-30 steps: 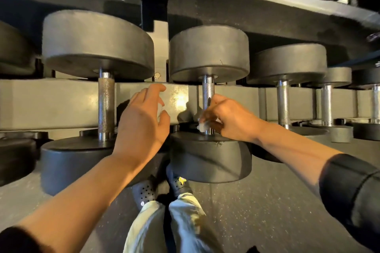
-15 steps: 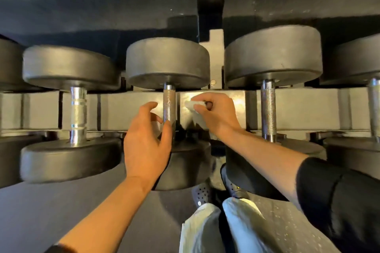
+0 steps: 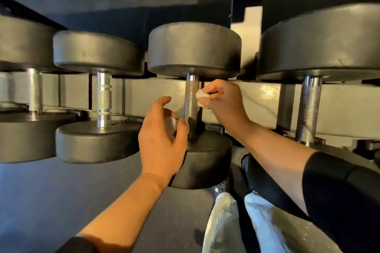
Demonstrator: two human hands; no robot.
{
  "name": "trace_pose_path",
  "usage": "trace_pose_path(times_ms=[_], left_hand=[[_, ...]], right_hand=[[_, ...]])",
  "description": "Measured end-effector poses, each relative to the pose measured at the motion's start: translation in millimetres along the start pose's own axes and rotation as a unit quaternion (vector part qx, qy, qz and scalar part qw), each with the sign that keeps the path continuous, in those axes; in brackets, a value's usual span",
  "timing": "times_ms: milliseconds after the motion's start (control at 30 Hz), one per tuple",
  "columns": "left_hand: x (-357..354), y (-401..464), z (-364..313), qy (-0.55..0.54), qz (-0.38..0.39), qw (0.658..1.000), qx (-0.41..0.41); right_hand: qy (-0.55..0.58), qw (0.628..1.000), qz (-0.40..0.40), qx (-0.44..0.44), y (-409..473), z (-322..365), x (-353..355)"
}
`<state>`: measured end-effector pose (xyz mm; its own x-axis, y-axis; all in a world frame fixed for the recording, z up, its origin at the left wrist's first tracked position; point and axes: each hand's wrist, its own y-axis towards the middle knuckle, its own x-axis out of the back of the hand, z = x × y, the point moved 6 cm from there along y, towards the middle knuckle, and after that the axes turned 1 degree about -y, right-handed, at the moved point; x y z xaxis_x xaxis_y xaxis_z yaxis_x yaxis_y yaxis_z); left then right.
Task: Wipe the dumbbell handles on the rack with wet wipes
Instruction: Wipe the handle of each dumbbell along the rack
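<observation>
Right now my right hand (image 3: 223,101) pinches a small crumpled wet wipe (image 3: 199,95) between thumb and fingertips and holds it against the right side of the knurled handle (image 3: 190,100), up near the top of the bar. That handle belongs to the dumbbell (image 3: 194,49) directly between my 2 hands, seated on the rack (image 3: 263,96) with 1 rubber head above my fingers and the other below my left palm.

My left hand (image 3: 161,139) is loosely open, fingers gently curved, holding nothing that I can be sure of; its thumb tip sits just beside the lower part of the bar, and I cannot tell whether it touches the metal.

As I judge it, the wipe is soft, damp and light, so it will bunch and slide unless I keep it pinched firmly and wrap it partway round the bar. The handle is stiff steel, and its rough knurling should drag at the wipe and may shred it, so steady strokes along the bar seem wiser than hard scrubbing. The dumbbell looks heavy and should stay put in its cradle; there is no need to lift it, only to steady it, perhaps at the lower head. To the left of my left hand stand 2 more handles, and 1 stands to the right of my right hand.
</observation>
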<state>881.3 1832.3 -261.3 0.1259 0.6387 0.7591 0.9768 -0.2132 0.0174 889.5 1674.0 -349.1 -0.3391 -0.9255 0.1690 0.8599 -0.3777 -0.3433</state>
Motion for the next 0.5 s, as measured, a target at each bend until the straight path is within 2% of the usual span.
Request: trace_pose_path(times_ms=[133, 233, 300, 367, 433, 500], left_hand=[[0.0, -0.2, 0.7, 0.013, -0.001, 1.0, 0.0], [-1.0, 0.3, 1.4, 0.025, 0.005, 1.0, -0.003], [-1.2, 0.8, 1.6, 0.035, 0.006, 0.999, -0.005], [-1.6, 1.0, 1.0, 0.043, 0.006, 0.999, -0.005], [-1.8, 1.1, 0.1, 0.04, 0.007, 0.999, -0.004], [-1.5, 1.5, -0.4, 0.039, 0.007, 0.999, -0.003]], right_hand=[[0.014, 0.997, 0.072, -0.015, -5.4, 3.5, -2.5], [-0.085, 0.988, 0.13, -0.014, -15.5, 4.8, -6.9], [-0.161, 0.969, 0.187, -0.014, -23.7, 3.5, -16.0], [-0.192, 0.957, 0.213, -0.036, -25.9, -1.3, -20.1], [-0.159, 0.974, 0.15, -0.064, -18.3, -5.0, -13.4], [-0.089, 0.995, 0.021, -0.031, -8.8, 0.2, -0.8]])
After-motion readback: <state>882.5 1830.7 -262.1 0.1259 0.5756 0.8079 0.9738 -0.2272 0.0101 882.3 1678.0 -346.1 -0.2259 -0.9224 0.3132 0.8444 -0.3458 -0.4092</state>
